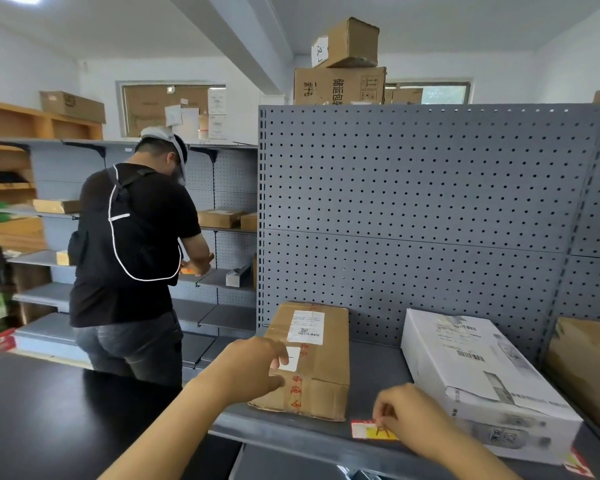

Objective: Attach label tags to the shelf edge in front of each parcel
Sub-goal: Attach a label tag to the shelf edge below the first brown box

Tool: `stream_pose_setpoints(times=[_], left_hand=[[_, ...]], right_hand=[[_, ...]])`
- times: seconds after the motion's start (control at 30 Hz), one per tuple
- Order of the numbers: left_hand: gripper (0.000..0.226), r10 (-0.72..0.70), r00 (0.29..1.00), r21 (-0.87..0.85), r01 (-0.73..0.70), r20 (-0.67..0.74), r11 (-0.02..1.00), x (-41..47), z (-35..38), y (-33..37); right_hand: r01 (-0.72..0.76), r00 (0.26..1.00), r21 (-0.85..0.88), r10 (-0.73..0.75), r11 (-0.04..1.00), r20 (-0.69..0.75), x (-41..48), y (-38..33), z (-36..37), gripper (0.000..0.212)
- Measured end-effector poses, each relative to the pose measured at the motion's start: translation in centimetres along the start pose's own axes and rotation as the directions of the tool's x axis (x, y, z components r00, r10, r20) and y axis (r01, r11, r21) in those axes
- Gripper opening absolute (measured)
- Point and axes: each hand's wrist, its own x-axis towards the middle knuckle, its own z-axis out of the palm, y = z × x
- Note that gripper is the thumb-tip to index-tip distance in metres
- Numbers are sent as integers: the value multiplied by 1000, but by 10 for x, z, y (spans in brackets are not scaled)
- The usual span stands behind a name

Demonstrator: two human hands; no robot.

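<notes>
A brown cardboard parcel (pixel 317 355) with red-printed tape lies on the grey metal shelf (pixel 374 372). My left hand (pixel 253 367) hovers over its near left corner and pinches a small white label tag (pixel 290 358). My right hand (pixel 409 415) presses a red and yellow label tag (pixel 366 429) onto the shelf's front edge (pixel 291 436), between the brown parcel and a white parcel (pixel 478 382) on the right. Another red tag (pixel 577 464) shows at the edge below the white parcel.
A grey pegboard back panel (pixel 413 216) rises behind the shelf. A third brown box (pixel 589 368) sits at far right. Another person in a black shirt (pixel 132 258) works at shelves to the left. Stacked cartons (pixel 340 67) rest on top of the panel. A dark counter (pixel 49 420) lies at lower left.
</notes>
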Motion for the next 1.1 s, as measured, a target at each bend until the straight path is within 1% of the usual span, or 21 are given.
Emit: stream_pose_setpoints(times=[0.1,0.17,0.23,0.4,0.67,0.9,1.1], left_hand=[[31,-3,1000,4,3,2,1000,-1,-1,-6],[32,2,1000,8,-2,7,1000,-2,-3,-10],[31,5,1000,7,-5,7,1000,-3,-4,-16],[31,25,1000,6,-25,8,1000,-6,-6,-30],[31,58,998,-13,-58,-2,998,-6,-4,-43],[30,60,998,-25,-60,13,998,-4,-2,-50],[29,78,997,-30,-77,24,997,-2,0,-50]], right_hand=[[104,993,0,-104,995,-56,5,-26,7,4],[168,984,-22,-169,986,-64,11,-46,14,6],[195,978,-56,-198,979,-58,17,-65,22,11],[168,982,-112,-177,979,-71,31,-89,36,17],[147,985,-192,-162,970,-63,39,-94,46,21],[211,973,-240,-228,947,-45,43,-96,49,20],[166,984,-241,-175,956,-15,48,-93,49,25]])
